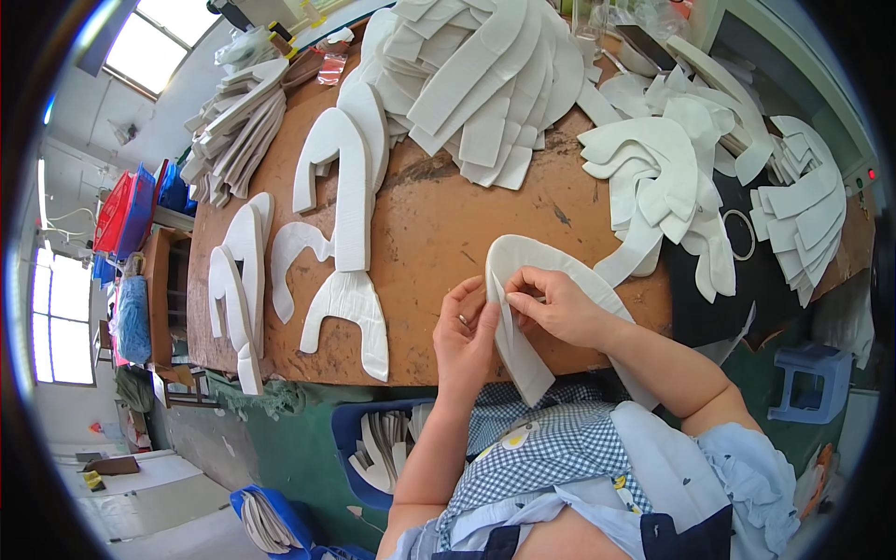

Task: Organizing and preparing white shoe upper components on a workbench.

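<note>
Near the table's front edge I hold a white, U-shaped padded piece [525,359] upright, its rounded end upward and its two legs hanging toward my lap. My left hand [464,331] grips its left edge, thumb against the fingers, with a ring on one finger. My right hand [557,303] pinches the inner side of the same piece close to the left one. Whether anything small sits between the right fingertips is hidden. Left of my hands, a thin white curved piece [347,322] lies flat on the brown table [439,252].
A tall heap of white curved pieces [495,84] stands at the back middle. More pieces [667,159] lie right, by a dark cloth [695,289]. Thick white pads [245,280] are stacked left. Below the table are a blue bin [350,467] and a blue stool [810,383].
</note>
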Demonstrator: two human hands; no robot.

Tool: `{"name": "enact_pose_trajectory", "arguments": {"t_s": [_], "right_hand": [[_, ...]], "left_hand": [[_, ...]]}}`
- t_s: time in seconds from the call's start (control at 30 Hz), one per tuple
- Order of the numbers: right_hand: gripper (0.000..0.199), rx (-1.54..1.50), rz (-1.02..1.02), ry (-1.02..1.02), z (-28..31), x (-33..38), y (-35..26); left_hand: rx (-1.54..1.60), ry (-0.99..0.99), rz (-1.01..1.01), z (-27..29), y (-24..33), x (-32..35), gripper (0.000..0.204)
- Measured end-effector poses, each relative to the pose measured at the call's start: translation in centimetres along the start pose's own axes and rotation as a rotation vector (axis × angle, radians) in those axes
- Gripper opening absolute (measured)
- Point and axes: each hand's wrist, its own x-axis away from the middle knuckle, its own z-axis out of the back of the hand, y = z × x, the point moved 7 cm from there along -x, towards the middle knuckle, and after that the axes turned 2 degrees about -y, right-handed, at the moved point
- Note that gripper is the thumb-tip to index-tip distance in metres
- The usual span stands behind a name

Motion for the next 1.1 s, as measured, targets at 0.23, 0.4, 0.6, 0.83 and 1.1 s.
{"name": "enact_pose_trajectory", "arguments": {"t_s": [0.23, 0.4, 0.6, 0.83, 1.1], "right_hand": [[0.010, -0.295, -0.032, -0.093, 1.8, 1.4, -0.9], [0.029, -0.766, 0.226, 0.262, 10.9, 6.0, -2.6], [0.021, -1.038, 1.006, 0.280, 23.0, 16.1, -8.8], [0.037, 0.363, 0.726, 1.082, 27.2, 16.8, -15.8], [0.014, 1.233, 0.062, 0.603, 26.4, -3.2, -9.6]], "left_hand": [[-0.077, 0.076, -0.159, 1.6, -0.4, -0.6, 0.029], [-0.221, 0.254, -0.210, 6.5, -0.6, -1.9, 0.024], [-0.376, 0.313, -0.264, 7.3, 0.4, -2.2, 0.025], [-0.968, 0.396, -0.313, 5.0, 2.2, -1.2, 0.045], [-0.868, 0.309, -0.187, 5.1, 2.0, -2.2, 0.047]]}}
